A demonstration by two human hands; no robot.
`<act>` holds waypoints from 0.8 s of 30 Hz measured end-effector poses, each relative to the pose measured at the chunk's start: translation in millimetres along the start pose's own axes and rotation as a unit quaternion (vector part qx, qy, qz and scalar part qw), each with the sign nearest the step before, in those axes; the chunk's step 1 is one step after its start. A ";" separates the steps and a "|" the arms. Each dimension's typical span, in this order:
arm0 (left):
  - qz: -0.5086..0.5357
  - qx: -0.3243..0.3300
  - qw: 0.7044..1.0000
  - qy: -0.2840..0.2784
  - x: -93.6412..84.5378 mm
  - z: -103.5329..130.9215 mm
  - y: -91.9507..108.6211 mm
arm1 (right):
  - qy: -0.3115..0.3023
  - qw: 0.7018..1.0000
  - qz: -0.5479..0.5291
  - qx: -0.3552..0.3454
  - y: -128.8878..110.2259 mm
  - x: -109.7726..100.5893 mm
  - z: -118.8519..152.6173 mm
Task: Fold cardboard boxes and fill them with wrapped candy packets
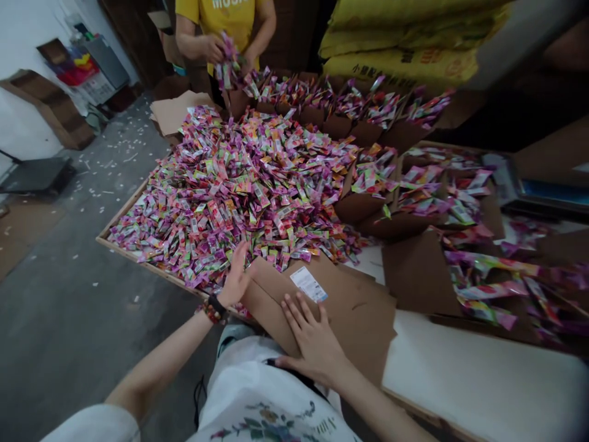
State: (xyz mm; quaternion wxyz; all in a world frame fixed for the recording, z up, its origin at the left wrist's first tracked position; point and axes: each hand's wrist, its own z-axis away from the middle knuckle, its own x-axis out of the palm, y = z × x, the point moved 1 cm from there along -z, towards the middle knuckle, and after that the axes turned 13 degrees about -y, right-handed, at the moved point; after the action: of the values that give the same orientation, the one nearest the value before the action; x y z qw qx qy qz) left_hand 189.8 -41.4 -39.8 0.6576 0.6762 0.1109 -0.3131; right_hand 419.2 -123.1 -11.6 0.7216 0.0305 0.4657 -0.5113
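A big heap of small pink, purple and green sachets (pixel 239 184) covers the table. A flattened brown cardboard box (pixel 350 307) with a white label lies at the near edge. My left hand (pixel 237 276) grips that box's left flap, right beside the heap. My right hand (pixel 313 337) rests flat on the cardboard, fingers spread, holding nothing.
Open cardboard boxes (pixel 368 202) filled with sachets stand along the back and right. A person in a yellow shirt (pixel 221 18) holds sachets across the table. Yellow sacks (pixel 400 43) are stacked behind. White table surface (pixel 483 380) lies at near right; grey floor at left.
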 end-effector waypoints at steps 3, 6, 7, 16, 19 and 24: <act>-0.201 0.196 0.901 -0.330 4.9 -12.8 18.5 | -0.040 0.999 0.023 -0.011 6.3 -3.7 0.9; -0.271 0.276 0.805 -0.451 19.8 -22.3 25.9 | -0.053 0.998 0.028 -0.032 14.5 -8.3 0.5; -0.285 0.281 0.798 -0.450 24.3 -24.7 26.0 | -0.048 0.998 0.026 -0.037 17.2 -9.2 -1.5; -0.362 0.239 0.775 -0.460 27.7 -21.9 16.2 | -0.022 0.990 -0.091 -0.109 41.3 4.4 -12.8; -0.299 0.269 0.771 -0.494 24.1 -17.1 18.6 | 0.117 0.971 -0.189 -0.086 80.6 17.2 0.3; -0.258 0.191 0.791 -0.521 5.4 -34.2 38.5 | 0.388 0.823 -0.384 0.155 226.4 -18.6 -24.7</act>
State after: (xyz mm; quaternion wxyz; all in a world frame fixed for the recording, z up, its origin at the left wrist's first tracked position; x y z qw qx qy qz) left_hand 225.2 -14.2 -13.4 0.3680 0.4687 -0.1396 -0.7909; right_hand 576.0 10.5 -110.3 0.2123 0.1563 0.5955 -0.7588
